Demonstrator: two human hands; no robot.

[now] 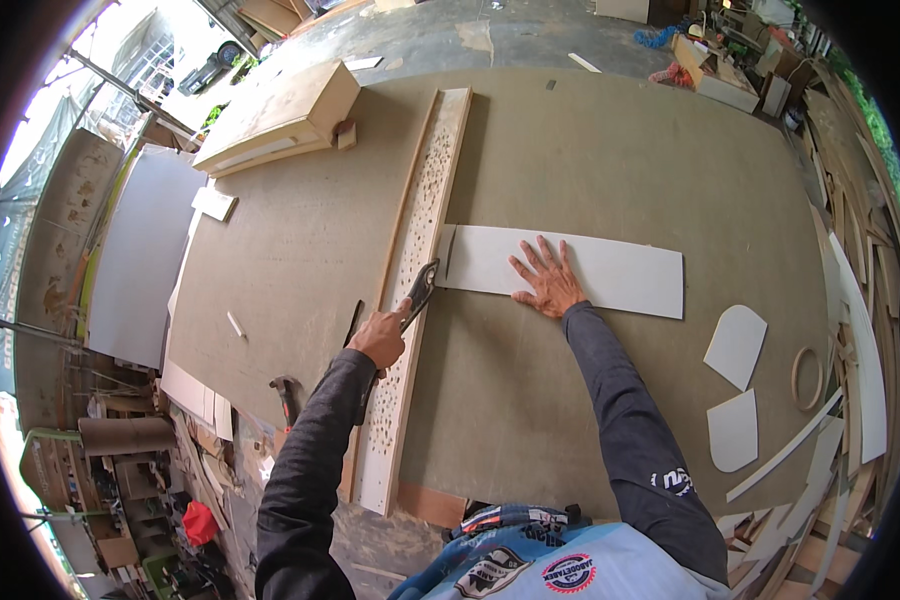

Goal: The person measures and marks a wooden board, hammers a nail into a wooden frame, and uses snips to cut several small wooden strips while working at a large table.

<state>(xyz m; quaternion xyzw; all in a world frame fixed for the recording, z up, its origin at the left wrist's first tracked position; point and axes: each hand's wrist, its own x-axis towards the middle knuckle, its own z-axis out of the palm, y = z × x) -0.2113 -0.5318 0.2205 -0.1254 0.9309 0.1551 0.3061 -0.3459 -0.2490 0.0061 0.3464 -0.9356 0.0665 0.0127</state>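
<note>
My left hand [378,338] is closed around a long dark hand tool [422,288] with a curved head; its exact kind is hard to make out. The tool slants over a long, narrow board [395,380] covered with small dark spots or holes. Its head reaches the board's right edge, beside the left end of a white rectangular panel [625,272]. A dark line crosses the panel near that end. My right hand [550,280] lies flat on the panel, fingers spread. A thin wooden strip [407,205] runs along the spotted board's left side.
A large brownish worktop [570,400] carries everything. A wooden box [280,118] sits far left, a hammer [286,398] near left. Two white rounded-corner pieces [735,345] and a wooden ring [808,378] lie right. Stacked wood strips [860,270] crowd the right side.
</note>
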